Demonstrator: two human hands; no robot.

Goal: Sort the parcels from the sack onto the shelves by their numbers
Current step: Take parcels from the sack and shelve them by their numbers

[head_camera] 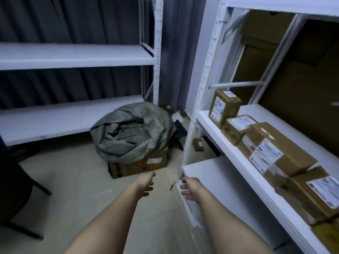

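Both hands reach forward holding nothing: the left hand [145, 184] has loose, relaxed fingers, and the right hand [187, 187] is likewise slack, just beside the corner of the right rack's lower shelf board [211, 173]. Ahead of the left hand, on the floor, slumps the grey sack [132, 131], draped over a cardboard box [146, 163]. The risk, judged from here, is the right hand or forearm knocking that board's corner on the way forward, or the sack's loose folds hiding parcels so one is pulled out awkwardly and dropped. To the right of the right hand and above it, labelled parcels [271, 153] line the white shelf [216, 129]. Beyond the left hand stands an empty left rack [73, 55].
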